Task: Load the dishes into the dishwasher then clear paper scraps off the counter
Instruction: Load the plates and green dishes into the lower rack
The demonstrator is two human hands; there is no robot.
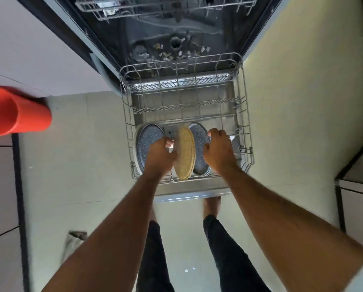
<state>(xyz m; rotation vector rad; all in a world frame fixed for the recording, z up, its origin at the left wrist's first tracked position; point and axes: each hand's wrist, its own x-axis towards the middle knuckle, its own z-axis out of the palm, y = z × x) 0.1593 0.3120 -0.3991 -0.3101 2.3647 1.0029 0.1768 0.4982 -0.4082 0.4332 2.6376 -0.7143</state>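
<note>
Both hands, left (pixel 162 153) and right (pixel 218 149), grip upright plates at the pulled-out wire dishwasher rack's (pixel 247 123) near edge: tan ribbed plate (pixel 186 152), grey speckled plate (pixel 199 144).

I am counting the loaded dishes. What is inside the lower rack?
Lower rack: two grey plates and one yellow plate between them, on edge. The hands cover parts.

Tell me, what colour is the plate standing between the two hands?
The plate is pale yellow-tan, with faint ribbed lines. The head view shows it best.
</note>
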